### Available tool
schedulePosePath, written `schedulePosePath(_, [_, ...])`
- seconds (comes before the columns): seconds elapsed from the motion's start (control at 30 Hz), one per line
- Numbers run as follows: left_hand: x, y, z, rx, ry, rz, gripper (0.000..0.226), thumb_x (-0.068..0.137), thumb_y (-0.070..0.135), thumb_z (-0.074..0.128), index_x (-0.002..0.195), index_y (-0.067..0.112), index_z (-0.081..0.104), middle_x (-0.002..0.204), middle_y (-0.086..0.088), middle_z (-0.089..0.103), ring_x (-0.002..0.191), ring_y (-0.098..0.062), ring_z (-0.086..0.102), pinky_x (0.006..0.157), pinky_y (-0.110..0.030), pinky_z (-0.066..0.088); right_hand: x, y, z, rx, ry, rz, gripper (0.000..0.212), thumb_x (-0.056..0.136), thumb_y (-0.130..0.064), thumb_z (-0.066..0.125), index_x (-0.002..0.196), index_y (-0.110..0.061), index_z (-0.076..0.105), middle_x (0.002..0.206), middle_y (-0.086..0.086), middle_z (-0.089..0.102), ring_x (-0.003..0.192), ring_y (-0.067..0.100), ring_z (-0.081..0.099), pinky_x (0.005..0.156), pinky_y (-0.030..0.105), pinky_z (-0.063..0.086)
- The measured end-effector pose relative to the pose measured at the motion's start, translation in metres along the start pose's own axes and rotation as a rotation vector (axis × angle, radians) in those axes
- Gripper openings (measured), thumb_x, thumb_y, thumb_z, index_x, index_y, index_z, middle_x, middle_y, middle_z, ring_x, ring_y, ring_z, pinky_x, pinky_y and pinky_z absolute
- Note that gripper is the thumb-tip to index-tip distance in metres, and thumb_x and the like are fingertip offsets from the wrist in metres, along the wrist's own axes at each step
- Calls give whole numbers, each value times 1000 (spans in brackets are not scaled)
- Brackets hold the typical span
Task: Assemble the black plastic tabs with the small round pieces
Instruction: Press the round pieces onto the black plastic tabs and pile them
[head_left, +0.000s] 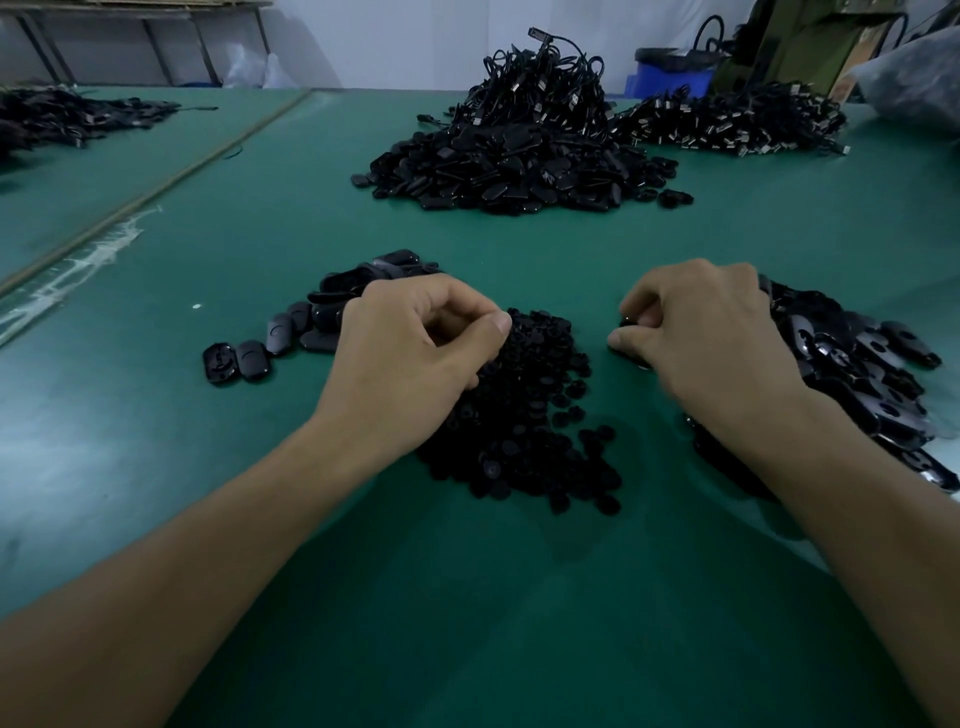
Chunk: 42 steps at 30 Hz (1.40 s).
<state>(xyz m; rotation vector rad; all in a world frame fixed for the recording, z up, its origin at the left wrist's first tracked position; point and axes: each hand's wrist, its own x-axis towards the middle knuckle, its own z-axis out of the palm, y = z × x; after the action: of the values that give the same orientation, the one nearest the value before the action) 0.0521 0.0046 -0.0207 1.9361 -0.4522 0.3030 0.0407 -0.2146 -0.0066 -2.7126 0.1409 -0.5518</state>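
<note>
Head view: left hand (415, 343) pinches at the small round pieces (524, 415), heaped centrally within reach. Right hand (696, 332) curls round a black tab (629, 323) beside its tab heap (857, 374), right. Spare stock (519, 166) waits far.

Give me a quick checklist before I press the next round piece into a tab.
1. Round pieces within reach: ok, pile under left hand.
2. Piece pinched in left grip: cannot tell, fingers hide it.
3. Tab in right hand: ok, dark part in its grip.
4. Tab's seat facing up: cannot tell.
5. Tab pile beside right hand: ok.
</note>
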Motion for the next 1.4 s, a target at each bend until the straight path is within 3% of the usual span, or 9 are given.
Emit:
schedulePosePath(0.17, [0, -1, 0, 20, -2, 10, 13, 90, 23, 73, 77, 26, 73, 65, 7, 71, 50, -5, 64, 54, -16, 50, -1, -3, 1, -149, -120, 23, 30, 94, -32, 67, 92, -3, 73, 92, 12, 65, 82, 34, 62, 71, 42, 55])
schedulePosePath(0.3, [0, -1, -1, 24, -5, 9, 12, 90, 23, 73, 78, 26, 73, 66, 7, 72, 51, -7, 64, 55, -18, 53, -2, -3, -1, -226, -60, 5, 26, 95, -37, 64, 94, -13, 73, 102, 9, 62, 92, 33, 59, 68, 37, 46])
schedulePosePath(0.47, [-1, 2, 0, 7, -1, -10, 12, 90, 22, 73, 78, 25, 73, 65, 5, 71, 50, -6, 64, 48, -13, 46, -2, -5, 0, -243, 123, -47, 26, 103, -34, 51, 95, -9, 53, 84, 9, 57, 69, 32, 50, 60, 39, 40])
schedulePosePath(0.6, [-2, 6, 0, -34, -10, -19, 11, 91, 24, 72, 80, 25, 73, 65, 7, 72, 49, -7, 64, 44, -11, 43, -1, -7, 1, 73, 127, -251, 23, 100, -32, 57, 93, -10, 56, 73, 2, 60, 63, 23, 60, 61, 40, 52])
schedulePosePath(0.7, [-2, 9, 0, -92, -35, -43, 13, 92, 29, 72, 80, 25, 74, 66, 5, 73, 50, -11, 67, 37, -16, 41, -6, -18, 6, 315, 112, -410, 18, 88, -26, 76, 85, -10, 68, 70, -8, 63, 63, 7, 59, 61, 25, 47])
schedulePosePath(0.87, [-3, 12, 1, -186, -166, -97, 16, 92, 35, 70, 82, 24, 76, 73, 2, 76, 59, -14, 72, 36, -19, 40, -14, -28, 15, 500, 196, -581, 17, 80, -10, 80, 76, -5, 63, 69, -1, 64, 64, 8, 60, 56, 24, 47])
schedulePosePath(0.97, [-2, 13, 1, -280, -215, -123, 15, 87, 36, 71, 79, 26, 79, 77, -1, 77, 65, -11, 72, 40, -18, 43, -15, -28, 16, 648, 153, -568, 23, 77, -5, 79, 72, -2, 56, 76, 7, 68, 69, 21, 65, 58, 41, 52])
schedulePosePath(1.17, [0, 12, 2, -469, -205, -241, 5, 81, 16, 79, 79, 21, 81, 71, -4, 74, 63, -7, 67, 48, -18, 48, -18, -32, 14, 793, 54, -482, 29, 70, -22, 85, 77, -14, 58, 88, 3, 69, 80, 26, 68, 69, 47, 55])
schedulePosePath(1.4, [5, 11, 0, -529, -73, -299, 12, 84, 4, 74, 80, 15, 74, 69, -3, 73, 61, -9, 67, 53, -18, 52, -14, -28, 17, 937, -120, -273, 13, 85, -15, 77, 93, -23, 70, 77, -6, 73, 67, 10, 68, 62, 22, 53])
